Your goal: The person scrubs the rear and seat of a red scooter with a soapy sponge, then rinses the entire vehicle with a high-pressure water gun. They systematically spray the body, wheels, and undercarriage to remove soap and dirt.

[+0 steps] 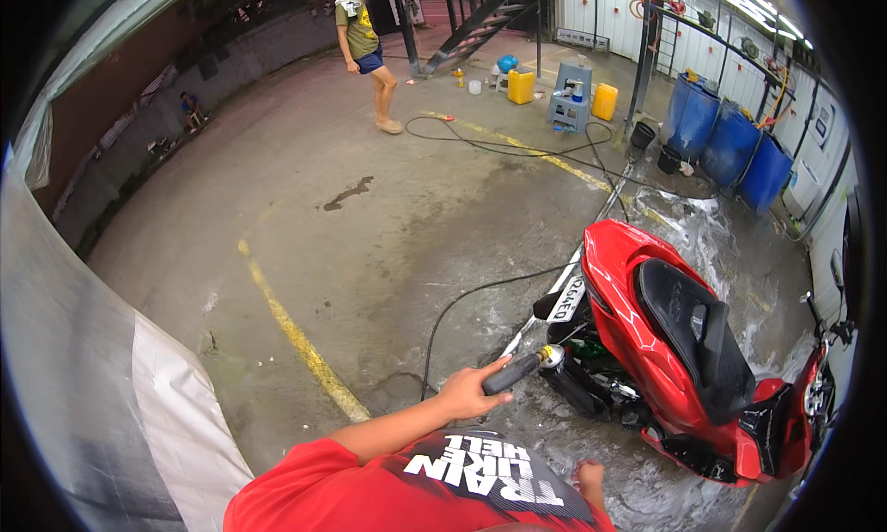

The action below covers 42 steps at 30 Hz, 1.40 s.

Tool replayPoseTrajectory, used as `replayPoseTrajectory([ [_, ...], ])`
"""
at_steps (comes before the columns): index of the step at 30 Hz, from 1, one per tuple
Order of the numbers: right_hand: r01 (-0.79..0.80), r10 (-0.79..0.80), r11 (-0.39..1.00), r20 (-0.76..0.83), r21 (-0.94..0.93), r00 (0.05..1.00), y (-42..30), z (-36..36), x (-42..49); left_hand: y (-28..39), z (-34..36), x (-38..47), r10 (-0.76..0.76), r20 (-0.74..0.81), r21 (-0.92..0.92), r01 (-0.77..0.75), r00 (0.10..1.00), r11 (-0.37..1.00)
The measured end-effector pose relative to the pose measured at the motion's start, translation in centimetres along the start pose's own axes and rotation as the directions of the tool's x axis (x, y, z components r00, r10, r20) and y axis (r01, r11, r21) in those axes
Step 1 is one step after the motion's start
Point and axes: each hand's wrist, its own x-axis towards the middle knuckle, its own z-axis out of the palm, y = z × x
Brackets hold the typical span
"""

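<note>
My left hand holds a black pressure washer gun with a brass fitting at its front. The gun points right, towards the rear wheel and exhaust area of a red motor scooter with a black seat. A thin jet shows faintly at the nozzle. Low in the picture, my right hand hangs beside my red shirt, with its fingers seeming curled; whether anything is in it cannot be told. A black hose runs over the wet concrete from near my left hand, passing behind the scooter's tail.
A person stands at the upper middle; another sits far left. Stacked grey stools, yellow jerrycans, blue drums and black buckets stand beyond the scooter. Coiled hose crosses the floor. A plastic sheet hangs at left. Foam lies around the scooter.
</note>
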Motion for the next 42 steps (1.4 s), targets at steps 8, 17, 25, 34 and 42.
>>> replayPoseTrajectory([
  [8,0.018,-0.015,0.997,-0.049,0.071,0.999,-0.1,0.7,-0.6,0.2,-1.7,1.8,0.356,0.199,-0.186,-0.321,0.913,0.929],
  [17,-0.144,0.151,0.961,-0.015,0.236,0.988,6.4,-1.0,-1.4,3.2,-7.5,1.9,0.342,0.497,-0.172,-0.296,0.797,0.94],
  [25,0.098,0.149,0.502,-0.198,0.859,0.969,1.3,-10.7,1.7,6.6,-10.5,1.1,0.355,0.509,-0.171,-0.312,0.784,0.935],
  [34,0.187,0.053,0.516,-0.249,0.836,0.967,-6.0,-17.5,2.1,7.8,-11.4,-2.7,0.177,0.438,-0.073,-0.161,0.881,0.984],
  [42,0.233,-0.004,0.445,-0.258,0.865,0.966,-11.5,-15.6,3.8,7.9,-11.3,-4.8,0.185,0.353,-0.074,-0.169,0.917,0.983],
])
